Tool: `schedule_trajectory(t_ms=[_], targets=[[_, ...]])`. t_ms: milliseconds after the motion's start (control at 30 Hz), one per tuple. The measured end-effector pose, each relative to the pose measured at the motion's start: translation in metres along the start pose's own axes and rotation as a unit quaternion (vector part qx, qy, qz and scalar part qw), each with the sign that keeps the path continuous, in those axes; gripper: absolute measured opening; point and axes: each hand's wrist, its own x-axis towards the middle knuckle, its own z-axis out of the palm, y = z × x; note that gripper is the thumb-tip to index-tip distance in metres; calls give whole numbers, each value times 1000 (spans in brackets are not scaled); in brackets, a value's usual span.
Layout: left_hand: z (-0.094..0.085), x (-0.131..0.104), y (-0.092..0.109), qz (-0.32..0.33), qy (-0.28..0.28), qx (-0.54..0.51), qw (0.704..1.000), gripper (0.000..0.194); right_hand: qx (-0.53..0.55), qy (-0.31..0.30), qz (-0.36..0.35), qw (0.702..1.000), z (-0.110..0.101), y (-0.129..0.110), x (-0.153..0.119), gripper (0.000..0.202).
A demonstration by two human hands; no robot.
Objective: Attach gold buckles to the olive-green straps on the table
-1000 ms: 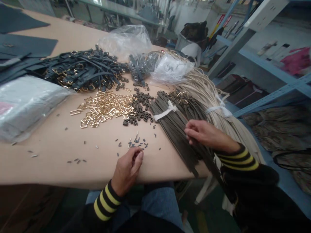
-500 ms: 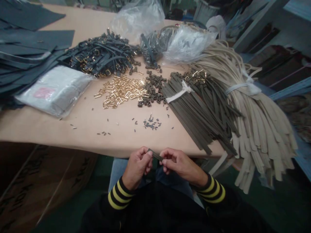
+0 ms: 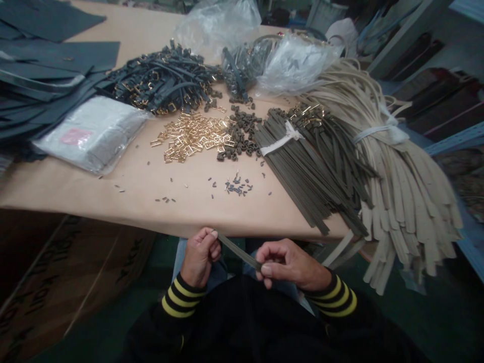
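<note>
Stretching dark strap (image 3: 239, 253) above lap, just off table (image 3: 132, 176) edge; left hand (image 3: 197, 256) pinches one end, right hand (image 3: 289, 267) pinches farther along, likely to hold it extended; gold buckles (image 3: 192, 140), dark loops (image 3: 242, 132) and tied strap bundle (image 3: 293, 169) lie ahead, apparently sorted for easy reach

Buckles (image 3: 192, 137) lie left of the tied strap bundle (image 3: 293, 171), behind scattered pegs (image 3: 238, 187).
</note>
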Motion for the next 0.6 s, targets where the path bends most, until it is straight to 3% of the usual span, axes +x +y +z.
schedule_trajectory(t_ms=[233, 400, 600], targets=[[-19, 4, 1, 23, 63, -14, 998, 21, 92, 16, -91, 991, -8, -3, -30, 22], [-20, 5, 3, 37, 70, -33, 996, 21, 105, 86, -165, 977, -11, -10, -45, 21], [-14, 3, -4, 37, 57, -23, 997, 23, 133, 208, -260, 934, -6, -20, -36, 33]])
